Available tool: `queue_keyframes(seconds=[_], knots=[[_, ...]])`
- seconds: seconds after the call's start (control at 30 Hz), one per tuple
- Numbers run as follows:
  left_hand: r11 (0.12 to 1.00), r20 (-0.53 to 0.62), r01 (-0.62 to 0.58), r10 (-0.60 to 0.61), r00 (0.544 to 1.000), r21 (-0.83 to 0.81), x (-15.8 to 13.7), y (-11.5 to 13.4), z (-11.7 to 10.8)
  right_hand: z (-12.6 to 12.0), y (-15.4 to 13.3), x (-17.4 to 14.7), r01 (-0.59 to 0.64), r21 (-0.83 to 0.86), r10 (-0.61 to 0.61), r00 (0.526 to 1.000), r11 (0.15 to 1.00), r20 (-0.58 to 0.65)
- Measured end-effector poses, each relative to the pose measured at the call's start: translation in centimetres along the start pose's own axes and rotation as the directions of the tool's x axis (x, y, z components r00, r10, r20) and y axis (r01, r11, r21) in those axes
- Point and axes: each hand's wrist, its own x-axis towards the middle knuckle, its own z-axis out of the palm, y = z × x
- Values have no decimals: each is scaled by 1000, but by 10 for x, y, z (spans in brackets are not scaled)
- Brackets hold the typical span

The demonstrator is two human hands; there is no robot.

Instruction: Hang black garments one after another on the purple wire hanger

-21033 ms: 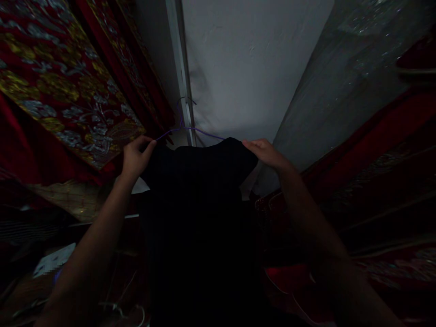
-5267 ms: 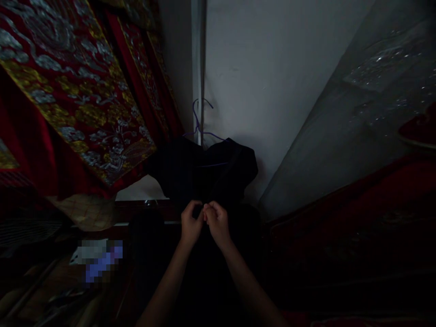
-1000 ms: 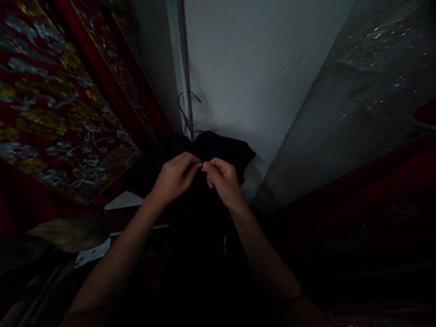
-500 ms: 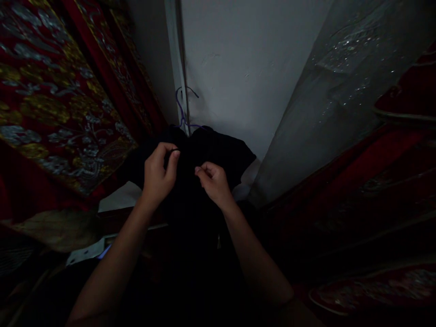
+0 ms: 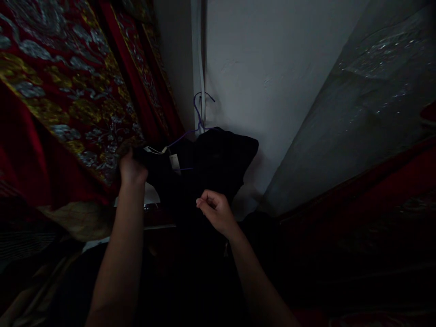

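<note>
A black garment with short sleeves (image 5: 231, 154) hangs on a thin purple hanger (image 5: 197, 111). My left hand (image 5: 132, 169) is closed on the garment's left shoulder side and holds it out to the left, off part of the hanger. In the opened neck, a pale tag (image 5: 175, 162) and a light cord show. My right hand (image 5: 217, 210), fingers curled in a pinch, is at the garment's front edge lower down. The dark cloth makes the exact grip of the right fingers hard to see.
Red cloth with gold and silver embroidery (image 5: 78, 91) hangs on the left. Behind the hanger are a pale upright strip (image 5: 199, 54) and a grey-white wall (image 5: 265, 59). Sheer sparkling material (image 5: 368, 91) hangs at the right, above more red cloth (image 5: 381, 181). The lower area is very dark.
My left hand has moved left and drawn that side of the garment outward, baring the hanger's left arm and the tag. My right hand sits slightly lower in view. The view has shifted.
</note>
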Motion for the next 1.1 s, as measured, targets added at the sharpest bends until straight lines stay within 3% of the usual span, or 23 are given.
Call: queue_keyframes(seconds=[0.1, 0.2, 0.3, 0.43, 0.53, 0.67, 0.77, 0.83, 0.93, 1.1], knots=[[965, -47, 233, -240, 970, -121, -3, -15, -12, 0, 3, 2, -61, 17, 61, 998, 998, -32], [913, -57, 365, -381, 923, -182, -23, -27, -17, -6, 11, 4, -113, 53, 118, 988, 992, -103], [849, -26, 509, -517, 856, -142, -50, -42, -16, -8, 17, 5, -104, 74, 114, 981, 992, -155], [789, 93, 615, -612, 786, -1, -81, -56, -4, -3, 22, 4, -114, 109, 124, 988, 988, -93], [760, 265, 636, -646, 716, 134, -99, -52, 14, 1, 27, 4, -137, 127, 145, 988, 982, -57], [770, 488, 597, -619, 615, 224, -119, -27, 45, -7, 41, 6, -132, 137, 150, 980, 982, -133], [816, 637, 551, -520, 569, 174, -131, -3, 64, -17, 53, 7, -110, 89, 129, 958, 990, -255], [837, 674, 537, -457, 581, 105, -136, 12, 71, -21, 56, 6, -100, 80, 117, 959, 992, -259], [871, 674, 490, -379, 635, 28, -143, 32, 77, -20, 49, 1, -71, 104, 89, 980, 992, -178], [983, 712, 169, -171, 681, 75, -142, 46, 75, -9, 24, -4, 2, -12, -2, 997, 1000, -71]])
